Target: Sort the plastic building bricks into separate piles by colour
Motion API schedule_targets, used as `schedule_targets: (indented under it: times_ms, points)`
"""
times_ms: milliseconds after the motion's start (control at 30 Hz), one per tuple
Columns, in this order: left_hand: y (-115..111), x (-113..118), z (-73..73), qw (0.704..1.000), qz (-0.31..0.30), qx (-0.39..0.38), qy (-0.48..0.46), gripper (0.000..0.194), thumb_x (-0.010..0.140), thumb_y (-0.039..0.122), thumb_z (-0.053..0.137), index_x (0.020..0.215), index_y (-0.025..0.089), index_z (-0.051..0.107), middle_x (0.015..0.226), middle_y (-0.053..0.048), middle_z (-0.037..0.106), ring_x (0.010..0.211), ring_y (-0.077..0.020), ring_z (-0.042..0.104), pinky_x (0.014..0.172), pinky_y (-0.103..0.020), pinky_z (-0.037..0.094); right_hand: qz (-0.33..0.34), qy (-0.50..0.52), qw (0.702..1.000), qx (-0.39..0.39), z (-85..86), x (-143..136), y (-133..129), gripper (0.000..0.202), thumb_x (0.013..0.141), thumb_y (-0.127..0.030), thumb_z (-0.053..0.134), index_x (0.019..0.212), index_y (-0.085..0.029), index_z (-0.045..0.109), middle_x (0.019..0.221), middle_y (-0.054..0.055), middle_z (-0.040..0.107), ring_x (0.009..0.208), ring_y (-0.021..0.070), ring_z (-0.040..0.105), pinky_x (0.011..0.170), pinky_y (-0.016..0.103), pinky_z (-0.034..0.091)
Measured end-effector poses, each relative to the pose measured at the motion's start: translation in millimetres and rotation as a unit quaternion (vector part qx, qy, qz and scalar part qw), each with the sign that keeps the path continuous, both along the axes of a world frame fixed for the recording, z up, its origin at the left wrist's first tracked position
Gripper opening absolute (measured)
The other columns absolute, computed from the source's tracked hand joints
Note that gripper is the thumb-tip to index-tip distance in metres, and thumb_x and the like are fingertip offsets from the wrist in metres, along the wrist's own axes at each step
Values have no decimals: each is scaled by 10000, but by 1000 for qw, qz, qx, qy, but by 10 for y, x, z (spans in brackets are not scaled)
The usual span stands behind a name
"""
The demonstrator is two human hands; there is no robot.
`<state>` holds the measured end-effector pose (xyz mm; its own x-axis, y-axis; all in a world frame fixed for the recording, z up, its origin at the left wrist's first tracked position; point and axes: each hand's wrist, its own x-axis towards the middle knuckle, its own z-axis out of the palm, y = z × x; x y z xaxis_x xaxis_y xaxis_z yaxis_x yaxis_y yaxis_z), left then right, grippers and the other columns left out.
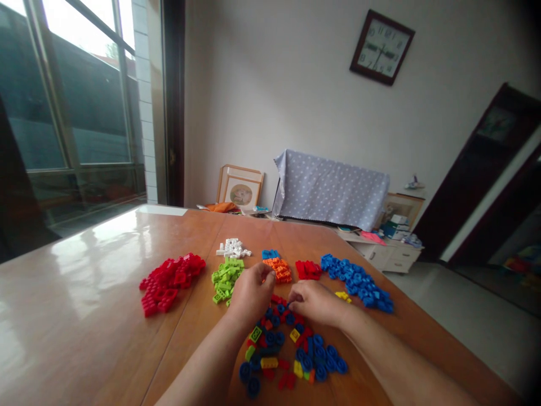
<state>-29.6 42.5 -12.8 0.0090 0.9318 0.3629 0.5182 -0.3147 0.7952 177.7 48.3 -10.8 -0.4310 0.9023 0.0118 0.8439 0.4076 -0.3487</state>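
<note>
My left hand (252, 292) and my right hand (315, 302) rest on a wooden table (84, 304), fingers curled down over a mixed pile of small building bricks (287, 352). The mixed pile holds blue round pieces, red, yellow and green bricks. My left fingertips lie beside the orange brick pile (279, 269). My right fingertips touch red and blue pieces at the top of the mixed pile. Whether either hand pinches a brick is hidden by the fingers.
Sorted piles lie beyond the hands: red (169, 281), green (226, 277), white (233, 247), a small red pile (308, 269), blue (359, 281), and a few yellow pieces (343, 295). The table edge runs along the right. A window is on the left.
</note>
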Motion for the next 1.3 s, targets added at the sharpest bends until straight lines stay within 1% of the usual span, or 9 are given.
schedule_targets:
  times_ms: [267,500,600,700,767,833,967,1100,1300]
  points:
    - [-5,-2,4,1000,-5,1,4,237,904,347,507,814,195,665,723,-7,655,661,-131,556,574,-228,295,-29,15,999,5,-59,2,37,94,739,-240,662,816,-212,709,781,1,730,713,150,630,600,229,363]
    - [15,-1,-22,1000,-5,-1,2,250,907,369,509,838,195,676,742,-14,667,671,-135,569,583,-229,310,-52,126,991,8,-36,187,94,78,764,-236,624,811,-193,669,752,2,699,695,144,617,596,222,403]
    - [7,-4,-7,1000,-4,-8,9,250,906,366,510,834,192,675,751,-19,669,673,-137,573,583,-229,313,-72,181,980,30,-66,397,186,103,771,-248,609,847,-188,642,749,-1,677,684,144,606,593,224,423]
    - [-2,-8,12,1000,-3,-13,14,237,904,349,510,826,195,672,750,-15,672,668,-135,570,582,-229,312,-130,204,967,81,-72,743,397,171,773,-267,591,909,-179,643,761,5,682,690,155,620,609,234,450]
    - [-1,-9,17,1000,-5,-12,13,235,905,352,513,834,195,673,757,-15,675,667,-134,569,581,-227,311,-200,178,955,129,-40,1037,573,192,785,-281,565,913,-176,661,777,18,707,715,167,644,632,241,466]
    - [3,-8,14,1000,-8,-10,14,241,908,362,514,833,193,669,751,-15,671,662,-133,563,580,-227,308,-277,110,941,160,19,1342,728,220,798,-297,548,933,-190,684,814,30,737,736,170,668,630,234,468]
    - [10,-5,-2,1000,-8,-7,23,243,915,359,504,822,196,659,741,-13,658,665,-133,555,580,-229,297,-354,55,915,185,134,1820,895,275,777,-336,582,979,-220,730,975,80,761,873,218,685,693,270,459]
    - [15,-4,-19,1000,-8,-5,30,234,916,343,500,822,196,657,734,-11,648,672,-133,557,583,-231,293,-389,3,906,169,132,2018,952,285,740,-361,608,944,-259,778,1000,98,765,886,267,685,681,312,440]
    - [21,-7,-20,999,-1,-10,35,230,914,350,511,842,198,667,788,-23,678,693,-136,573,591,-228,305,-386,-28,910,152,63,2070,1004,298,759,-372,594,962,-273,788,1007,98,768,898,279,689,682,324,432]
